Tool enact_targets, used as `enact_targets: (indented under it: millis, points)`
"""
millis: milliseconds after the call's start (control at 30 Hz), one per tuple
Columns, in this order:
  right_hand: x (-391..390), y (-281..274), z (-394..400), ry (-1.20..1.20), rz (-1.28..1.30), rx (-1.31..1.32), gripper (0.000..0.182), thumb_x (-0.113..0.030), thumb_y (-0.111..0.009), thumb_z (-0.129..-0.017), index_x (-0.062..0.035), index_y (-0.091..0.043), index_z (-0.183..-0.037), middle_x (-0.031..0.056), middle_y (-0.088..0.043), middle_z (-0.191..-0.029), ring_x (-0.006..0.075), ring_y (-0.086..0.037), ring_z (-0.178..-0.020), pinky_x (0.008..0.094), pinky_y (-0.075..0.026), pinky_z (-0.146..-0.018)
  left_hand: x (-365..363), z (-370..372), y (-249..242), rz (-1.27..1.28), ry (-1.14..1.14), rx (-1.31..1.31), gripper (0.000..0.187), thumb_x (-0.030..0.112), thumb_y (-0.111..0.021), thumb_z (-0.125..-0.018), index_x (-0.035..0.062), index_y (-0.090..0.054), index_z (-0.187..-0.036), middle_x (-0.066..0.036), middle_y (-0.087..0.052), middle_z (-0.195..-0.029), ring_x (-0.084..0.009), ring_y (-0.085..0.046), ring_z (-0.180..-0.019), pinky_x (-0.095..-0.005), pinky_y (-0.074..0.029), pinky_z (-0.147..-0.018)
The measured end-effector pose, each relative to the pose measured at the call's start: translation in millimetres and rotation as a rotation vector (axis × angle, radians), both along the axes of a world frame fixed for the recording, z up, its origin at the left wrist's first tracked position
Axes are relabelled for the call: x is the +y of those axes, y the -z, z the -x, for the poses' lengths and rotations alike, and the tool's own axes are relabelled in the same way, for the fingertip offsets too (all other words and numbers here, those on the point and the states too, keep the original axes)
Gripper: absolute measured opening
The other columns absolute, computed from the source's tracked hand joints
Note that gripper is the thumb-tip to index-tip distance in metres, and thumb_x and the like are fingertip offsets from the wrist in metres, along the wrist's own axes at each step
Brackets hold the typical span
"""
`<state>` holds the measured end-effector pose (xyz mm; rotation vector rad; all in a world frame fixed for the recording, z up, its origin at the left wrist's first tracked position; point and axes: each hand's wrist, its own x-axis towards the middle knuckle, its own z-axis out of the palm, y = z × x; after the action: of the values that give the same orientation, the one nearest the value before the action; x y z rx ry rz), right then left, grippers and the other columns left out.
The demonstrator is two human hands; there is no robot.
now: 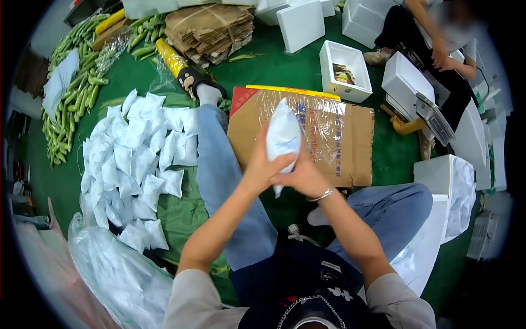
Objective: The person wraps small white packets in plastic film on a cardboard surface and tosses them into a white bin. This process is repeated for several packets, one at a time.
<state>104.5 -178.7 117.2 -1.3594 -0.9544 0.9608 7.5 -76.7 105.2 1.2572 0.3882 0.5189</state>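
Note:
A plump white packet (283,131) stands nearly upright between my two hands, above a flat cardboard box (350,142) with printed characters and clear tape. My left hand (263,164) wraps the packet's left side, its thumb across the front. On the right side my right hand (307,174) holds the same packet, thumb near its lower part; a bracelet circles that wrist. The fingers behind the packet are hidden. Left of my outstretched leg, many similar white packets (131,159) lie heaped on green sheeting (183,219).
Green vegetables (82,98) are piled at the far left. Flattened cardboard (211,30) is stacked at the top. An open foam box (345,71) stands beyond the cardboard box. Another person (433,49) sits at upper right near a scale (435,118). A clear bag (118,268) lies lower left.

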Motion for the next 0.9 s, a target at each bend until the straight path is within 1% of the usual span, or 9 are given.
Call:
enact_targets:
  millis: [200,300,367,567,633,767,800,833,900]
  points:
    - [-30.8,25.3,-65.5,0.195,-0.055,0.603,0.079,-0.003,-0.074,-0.070,-0.0024,-0.034,-0.138,0.0086,-0.051,-0.126,0.0204,-0.050,-0.119,0.0362,-0.042,-0.100,2.5,-68.6,62.6,-0.343,0.078,-0.029,0.048,0.028,-0.049,-0.096,-0.0007,-0.042,-0.134,-0.021,-0.051,-0.130,-0.0288,-0.052,-0.116,-0.0370,-0.041,-0.098]
    - [-6.5,45.6,-88.4,0.258,-0.021,0.477,0.076,-0.002,-0.070,-0.072,-0.0014,-0.033,-0.138,0.0092,-0.051,-0.125,0.0213,-0.052,-0.116,0.0361,-0.043,-0.098,35.6,-67.8,77.2,-0.369,0.015,0.156,0.041,0.032,-0.040,-0.102,0.0000,-0.053,-0.124,-0.011,-0.061,-0.113,-0.0171,-0.059,-0.102,-0.0299,-0.047,-0.086]
    - [11.9,55.1,-106.7,0.120,-0.091,0.681,0.076,-0.001,-0.065,-0.076,-0.0046,-0.028,-0.141,0.0135,-0.045,-0.131,0.0237,-0.049,-0.119,0.0362,-0.041,-0.101,47.5,-63.0,81.5,-0.151,-0.052,0.261,0.034,0.026,-0.049,-0.099,-0.0028,-0.055,-0.116,-0.012,-0.062,-0.109,-0.0186,-0.061,-0.088,-0.0315,-0.049,-0.077]
    - [24.8,79.8,-81.8,0.229,-0.121,0.779,0.089,-0.004,-0.070,-0.074,-0.0066,-0.017,-0.146,0.0142,-0.039,-0.138,0.0270,-0.039,-0.129,0.0373,-0.033,-0.108,1.5,-76.6,119.5,0.233,-0.138,0.174,0.042,0.035,-0.039,-0.102,-0.0023,-0.048,-0.120,-0.010,-0.056,-0.112,-0.0142,-0.050,-0.108,-0.0293,-0.040,-0.093]
    - [13.2,80.5,-72.0,0.229,-0.095,0.168,0.096,-0.009,-0.075,-0.070,-0.0053,-0.017,-0.146,0.0148,-0.037,-0.139,0.0268,-0.039,-0.129,0.0362,-0.033,-0.107,-16.7,-81.4,104.6,0.472,-0.156,-0.004,0.045,0.037,-0.035,-0.102,-0.0025,-0.048,-0.121,-0.013,-0.056,-0.115,-0.0184,-0.051,-0.108,-0.0320,-0.038,-0.097]
    - [1.8,69.4,-100.1,0.331,0.246,0.544,0.095,-0.012,-0.078,-0.065,-0.0032,-0.025,-0.143,0.0149,-0.040,-0.135,0.0246,-0.044,-0.122,0.0351,-0.038,-0.101,15.1,-57.7,101.9,-0.568,-0.183,0.442,0.049,0.032,-0.059,-0.089,-0.0027,-0.050,-0.121,-0.023,-0.054,-0.119,-0.0356,-0.052,-0.109,-0.0413,-0.041,-0.095]
    - [5.0,76.7,-100.0,0.440,0.160,0.080,0.099,-0.017,-0.080,-0.060,-0.0049,-0.028,-0.142,0.0167,-0.041,-0.132,0.0298,-0.044,-0.120,0.0413,-0.037,-0.100,26.9,-51.0,94.8,-0.930,-0.230,0.612,0.053,0.031,-0.066,-0.083,-0.0024,-0.051,-0.121,-0.026,-0.054,-0.119,-0.0394,-0.051,-0.109,-0.0440,-0.043,-0.093]
    - [6.1,74.0,-102.6,0.439,0.158,0.079,0.099,-0.017,-0.080,-0.060,-0.0049,-0.028,-0.142,0.0167,-0.041,-0.132,0.0298,-0.044,-0.120,0.0413,-0.037,-0.100,38.3,-41.6,92.8,-0.931,-0.232,0.612,0.053,0.031,-0.066,-0.083,-0.0024,-0.051,-0.121,-0.026,-0.054,-0.119,-0.0394,-0.051,-0.109,-0.0440,-0.043,-0.093]
    - [9.9,67.9,-109.7,0.486,0.563,-0.939,0.105,-0.024,-0.083,-0.054,-0.0086,-0.029,-0.143,0.0193,-0.040,-0.130,0.0361,-0.040,-0.120,0.0479,-0.031,-0.102,54.6,-23.8,87.6,-1.139,-0.231,1.022,0.047,0.037,-0.063,-0.086,-0.0024,-0.057,-0.110,-0.024,-0.061,-0.102,-0.0392,-0.059,-0.094,-0.0448,-0.049,-0.081]
